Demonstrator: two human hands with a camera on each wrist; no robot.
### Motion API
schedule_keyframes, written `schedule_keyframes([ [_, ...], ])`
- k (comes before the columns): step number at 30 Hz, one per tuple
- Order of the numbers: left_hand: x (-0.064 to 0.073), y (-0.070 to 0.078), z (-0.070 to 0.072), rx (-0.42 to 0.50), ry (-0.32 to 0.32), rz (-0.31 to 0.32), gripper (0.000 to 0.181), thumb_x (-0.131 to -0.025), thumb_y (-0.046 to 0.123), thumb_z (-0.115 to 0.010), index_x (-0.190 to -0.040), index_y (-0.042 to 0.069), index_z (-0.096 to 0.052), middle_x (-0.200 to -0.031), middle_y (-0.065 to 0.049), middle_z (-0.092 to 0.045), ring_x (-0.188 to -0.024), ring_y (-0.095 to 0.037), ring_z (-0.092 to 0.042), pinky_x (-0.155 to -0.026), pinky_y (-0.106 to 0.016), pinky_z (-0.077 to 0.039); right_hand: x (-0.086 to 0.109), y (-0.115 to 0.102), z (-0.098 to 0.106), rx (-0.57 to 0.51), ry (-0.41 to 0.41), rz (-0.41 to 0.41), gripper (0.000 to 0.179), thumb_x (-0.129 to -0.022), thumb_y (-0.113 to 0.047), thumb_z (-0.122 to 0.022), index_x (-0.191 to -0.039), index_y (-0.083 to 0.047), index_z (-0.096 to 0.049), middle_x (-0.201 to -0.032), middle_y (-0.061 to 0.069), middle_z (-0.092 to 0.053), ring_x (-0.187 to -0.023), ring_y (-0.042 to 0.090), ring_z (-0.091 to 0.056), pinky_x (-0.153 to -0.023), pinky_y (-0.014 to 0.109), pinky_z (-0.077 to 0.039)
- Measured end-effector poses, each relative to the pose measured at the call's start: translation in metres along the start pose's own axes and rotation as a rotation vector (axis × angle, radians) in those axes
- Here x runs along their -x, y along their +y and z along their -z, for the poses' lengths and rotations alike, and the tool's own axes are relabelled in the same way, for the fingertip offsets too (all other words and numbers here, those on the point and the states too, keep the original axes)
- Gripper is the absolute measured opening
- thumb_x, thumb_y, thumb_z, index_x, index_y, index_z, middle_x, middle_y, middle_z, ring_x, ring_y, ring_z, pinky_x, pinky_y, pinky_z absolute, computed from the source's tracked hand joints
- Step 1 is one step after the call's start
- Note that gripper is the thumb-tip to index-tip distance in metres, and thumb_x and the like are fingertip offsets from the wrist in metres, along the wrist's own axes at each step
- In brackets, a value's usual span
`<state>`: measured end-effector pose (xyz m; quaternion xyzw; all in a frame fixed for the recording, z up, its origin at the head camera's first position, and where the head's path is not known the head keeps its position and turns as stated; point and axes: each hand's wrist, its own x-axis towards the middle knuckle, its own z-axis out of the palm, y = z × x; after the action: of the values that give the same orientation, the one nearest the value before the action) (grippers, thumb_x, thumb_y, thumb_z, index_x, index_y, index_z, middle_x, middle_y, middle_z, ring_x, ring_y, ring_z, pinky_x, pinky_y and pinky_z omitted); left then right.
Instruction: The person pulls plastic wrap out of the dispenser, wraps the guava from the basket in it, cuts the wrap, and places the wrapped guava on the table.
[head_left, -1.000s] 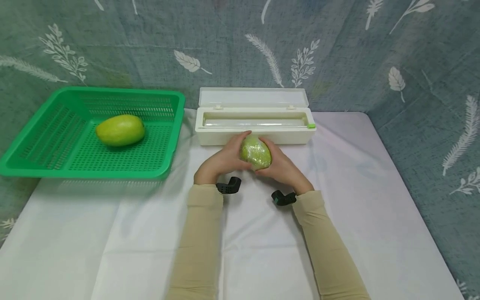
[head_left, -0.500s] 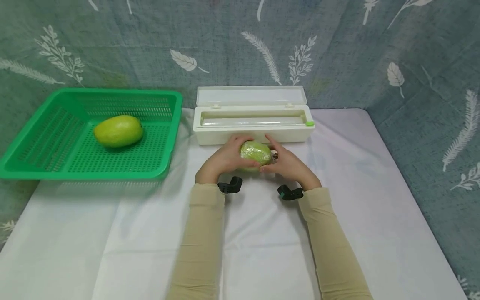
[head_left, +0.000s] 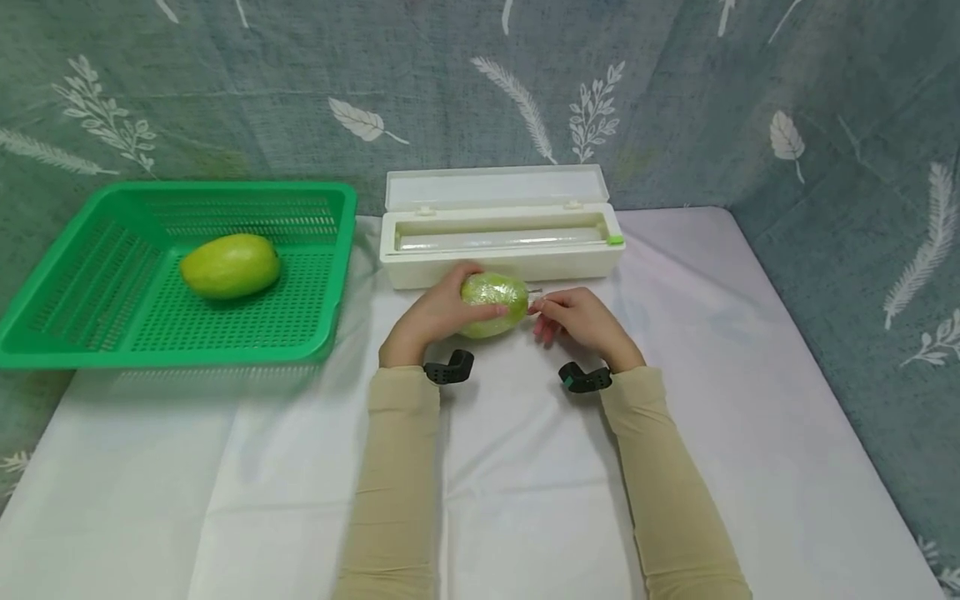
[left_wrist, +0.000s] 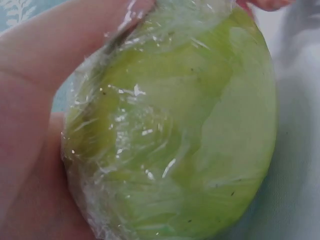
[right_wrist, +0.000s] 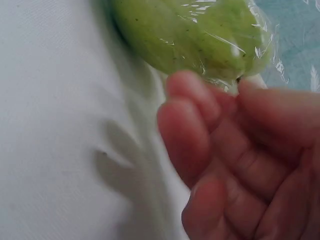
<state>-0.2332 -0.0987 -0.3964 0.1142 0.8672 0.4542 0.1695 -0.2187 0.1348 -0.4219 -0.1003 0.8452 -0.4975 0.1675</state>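
Note:
A green mango (head_left: 493, 289) in clear, shiny cling film lies on its side just in front of the white box. My left hand (head_left: 438, 310) grips its left end, with the thumb across the near side. Creased film bunches under that hand on the mango (left_wrist: 175, 130) in the left wrist view. At the opposite end, my right hand (head_left: 587, 318) pinches loose cling film (head_left: 535, 295) between thumb and index finger. Its other fingers are loosely curled below the mango (right_wrist: 185, 37) in the right wrist view. The exact pinch point is partly hidden by the fingers.
Behind the hands stands a white cling film dispenser (head_left: 558, 267), lid raised, with a film roll (head_left: 498, 240) inside and a green slider (head_left: 615, 240) at its right. A green basket (head_left: 202, 358) at left holds another yellow-green mango (head_left: 231, 267). Leaf-patterned cloth hangs behind.
The wrapped mango has turned and its end now points right. My right hand has let go of its side, moved right, and pinches the film there. The left hand keeps its grip.

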Motion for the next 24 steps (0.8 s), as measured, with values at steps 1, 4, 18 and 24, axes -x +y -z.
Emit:
schedule_keyframes([
  [1, 0.0, 0.001, 0.0, 0.007, -0.002, -0.007, 0.077, -0.065, 0.053, -0.071, -0.126, 0.022, -0.038, -0.117, 0.0, -0.047, -0.1, -0.019, -0.048, -0.085, -0.036, -0.039, 0.0, -0.001, 0.001, 0.022, 0.01, 0.015, 0.026, -0.093, -0.021, -0.045, -0.094, -0.006, -0.066, -0.073, 0.007, -0.064, -0.063, 0.022, -0.061, -0.057, 0.035, -0.046],
  [4, -0.001, 0.003, -0.001, 0.019, -0.007, -0.02, 0.075, -0.066, 0.05, -0.072, -0.125, 0.019, -0.038, -0.116, -0.001, -0.047, -0.099, -0.019, -0.048, -0.084, -0.036, -0.04, 0.002, -0.007, 0.003, 0.096, 0.013, 0.042, 0.027, -0.093, -0.025, -0.046, -0.089, -0.007, -0.066, -0.071, 0.006, -0.063, -0.063, 0.022, -0.059, -0.057, 0.035, -0.045],
  [18, -0.003, -0.009, 0.002, 0.046, -0.03, -0.025, 0.079, -0.064, 0.054, -0.072, -0.128, 0.024, -0.036, -0.121, 0.001, -0.044, -0.106, -0.018, -0.044, -0.089, -0.037, -0.036, 0.002, -0.005, 0.008, 0.13, 0.177, 0.017, 0.02, -0.093, -0.026, -0.047, -0.102, -0.015, -0.062, -0.079, 0.004, -0.061, -0.066, 0.02, -0.058, -0.059, 0.033, -0.045],
  [24, 0.004, -0.009, 0.011, 0.153, -0.083, -0.001, 0.076, -0.068, 0.053, -0.07, -0.131, 0.026, -0.037, -0.126, -0.001, -0.042, -0.111, -0.02, -0.041, -0.092, -0.039, -0.033, 0.001, -0.004, 0.004, -0.259, 0.162, 0.12, 0.029, -0.09, -0.027, -0.053, -0.118, -0.02, -0.057, -0.098, 0.008, -0.062, -0.083, 0.023, -0.06, -0.07, 0.037, -0.048],
])
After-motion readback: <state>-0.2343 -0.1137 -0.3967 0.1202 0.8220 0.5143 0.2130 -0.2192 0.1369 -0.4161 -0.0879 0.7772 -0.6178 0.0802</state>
